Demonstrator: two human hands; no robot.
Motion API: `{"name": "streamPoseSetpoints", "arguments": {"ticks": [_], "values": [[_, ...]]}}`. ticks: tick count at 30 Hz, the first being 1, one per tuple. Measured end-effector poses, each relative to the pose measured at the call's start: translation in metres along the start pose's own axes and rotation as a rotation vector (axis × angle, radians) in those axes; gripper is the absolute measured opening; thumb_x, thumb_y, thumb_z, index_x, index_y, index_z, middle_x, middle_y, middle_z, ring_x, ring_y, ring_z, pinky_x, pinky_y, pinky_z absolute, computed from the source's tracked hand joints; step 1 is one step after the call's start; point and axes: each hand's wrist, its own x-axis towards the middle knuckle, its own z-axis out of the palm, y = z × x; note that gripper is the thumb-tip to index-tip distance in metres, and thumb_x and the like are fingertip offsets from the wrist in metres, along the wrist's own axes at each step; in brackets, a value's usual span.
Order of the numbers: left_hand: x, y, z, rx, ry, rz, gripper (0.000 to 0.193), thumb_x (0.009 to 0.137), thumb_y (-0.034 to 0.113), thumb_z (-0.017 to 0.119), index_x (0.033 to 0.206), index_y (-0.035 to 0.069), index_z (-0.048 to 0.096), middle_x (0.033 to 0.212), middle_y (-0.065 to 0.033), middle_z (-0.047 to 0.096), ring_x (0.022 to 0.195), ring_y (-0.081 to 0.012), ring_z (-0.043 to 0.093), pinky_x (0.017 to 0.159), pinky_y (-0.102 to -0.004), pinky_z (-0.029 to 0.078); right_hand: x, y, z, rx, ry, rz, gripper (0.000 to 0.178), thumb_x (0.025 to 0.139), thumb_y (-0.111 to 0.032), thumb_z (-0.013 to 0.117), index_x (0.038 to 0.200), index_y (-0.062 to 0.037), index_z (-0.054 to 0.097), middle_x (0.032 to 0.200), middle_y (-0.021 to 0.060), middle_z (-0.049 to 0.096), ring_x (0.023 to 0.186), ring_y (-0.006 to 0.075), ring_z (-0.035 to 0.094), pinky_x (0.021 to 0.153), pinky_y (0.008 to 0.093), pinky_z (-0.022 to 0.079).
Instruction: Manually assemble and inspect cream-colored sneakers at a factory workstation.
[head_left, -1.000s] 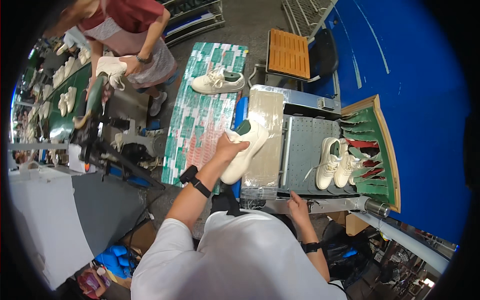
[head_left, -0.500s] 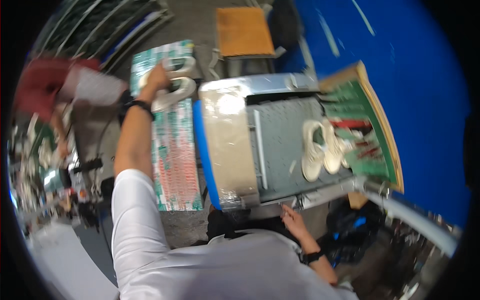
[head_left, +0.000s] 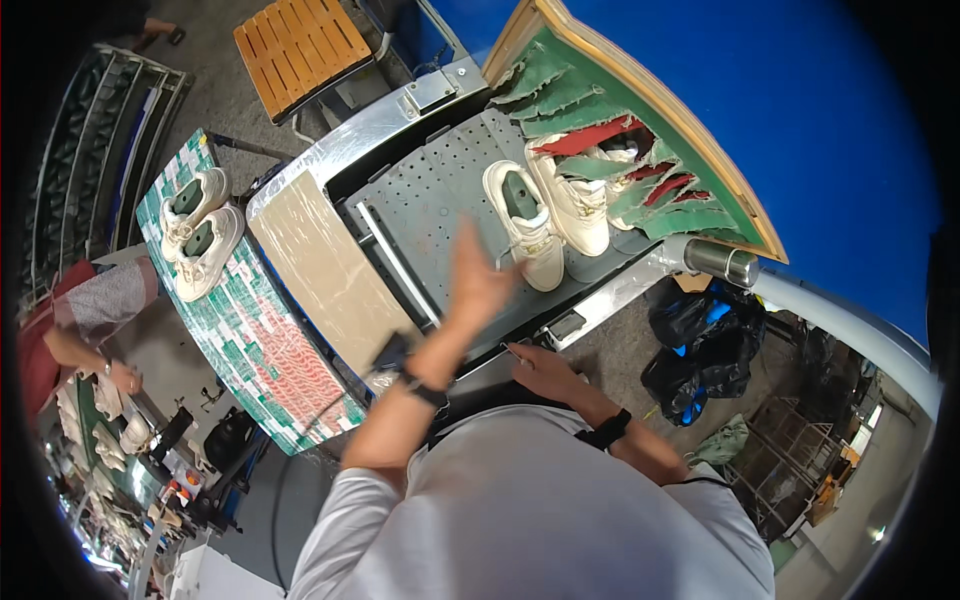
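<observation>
My left hand hangs over the grey perforated conveyor bed, blurred, fingers spread and holding nothing. Nearest to it stands a cream lace-up sneaker with a dark green insole. Its mate stands right beside it, against the torn green strip curtain. Close to the machine's front edge, my right hand is closed around something thin with a small metallic tip, too small to name. At the left, a pair of cream sneakers rests on a taped green, white and red board.
A brown film-covered panel lies between board and conveyor bed. Behind the machine is a slatted wooden stool. Black bags lie on the floor at right. Another person works at the far left.
My left hand has left the sneakers on the board and moved right, over the conveyor bed. My right hand remains by the front edge. The whole view has turned.
</observation>
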Motion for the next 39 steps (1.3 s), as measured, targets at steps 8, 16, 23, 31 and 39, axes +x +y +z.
{"name": "streamPoseSetpoints", "arguments": {"ticks": [8, 16, 23, 31, 39], "values": [[0.035, 0.001, 0.071, -0.391, 0.268, -0.020, 0.093, 0.067, 0.016, 0.097, 0.142, 0.001, 0.045, 0.130, -0.0197, 0.066, 0.120, -0.0360, 0.066, 0.103, -0.0425, 0.053, -0.039, -0.015, -0.033, 0.149, -0.157, 0.253, 0.060, 0.093, -0.023, 0.059, 0.150, -0.0026, 0.056, 0.106, 0.0202, 0.073, 0.099, 0.0263, 0.070, 0.089, 0.0389, 0.053], [-0.057, -0.026, -0.112, -0.738, -0.010, -0.267, 0.040, 0.089, 0.007, 0.078, 0.127, 0.000, 0.065, 0.115, -0.0093, 0.075, 0.099, -0.0171, 0.073, 0.088, -0.0324, 0.059, -0.038, 0.012, -0.002, 0.124, -0.250, 0.094, 0.054, 0.100, -0.020, 0.060, 0.149, 0.0036, 0.057, 0.134, 0.0163, 0.072, 0.120, 0.0174, 0.067, 0.104, 0.0318, 0.051], [-0.164, -0.083, -0.138, 0.052, 0.235, -0.275, 0.089, 0.085, 0.036, 0.085, 0.152, 0.000, 0.039, 0.127, -0.0293, 0.070, 0.120, -0.0462, 0.068, 0.102, -0.0476, 0.054, -0.013, -0.016, 0.031, 0.114, -0.254, -0.074, 0.049, 0.101, -0.017, 0.060, 0.146, 0.0013, 0.060, 0.140, 0.0222, 0.068, 0.136, 0.0288, 0.062, 0.113, 0.0354, 0.046], [-0.168, -0.112, -0.236, -0.219, -0.272, -0.320, 0.034, 0.098, 0.015, 0.072, 0.128, 0.001, 0.069, 0.084, -0.0058, 0.074, 0.063, -0.0102, 0.066, 0.049, -0.0251, 0.055, -0.023, -0.139, 0.069, -0.102, -0.095, -0.503, 0.057, 0.097, -0.016, 0.066, 0.150, 0.0022, 0.054, 0.127, 0.0226, 0.067, 0.122, 0.0358, 0.064, 0.105, 0.0387, 0.048], [-0.137, -0.146, -0.249, 0.055, 0.271, 0.162, 0.081, 0.083, 0.028, 0.089, 0.150, -0.003, 0.054, 0.152, -0.0280, 0.055, 0.142, -0.0370, 0.053, 0.119, -0.0432, 0.042, 0.002, -0.169, 0.110, -0.778, 0.190, -0.959, 0.081, 0.083, -0.018, 0.075, 0.153, 0.0092, 0.044, 0.111, 0.0202, 0.058, 0.108, 0.0392, 0.058, 0.098, 0.0488, 0.047]]}}
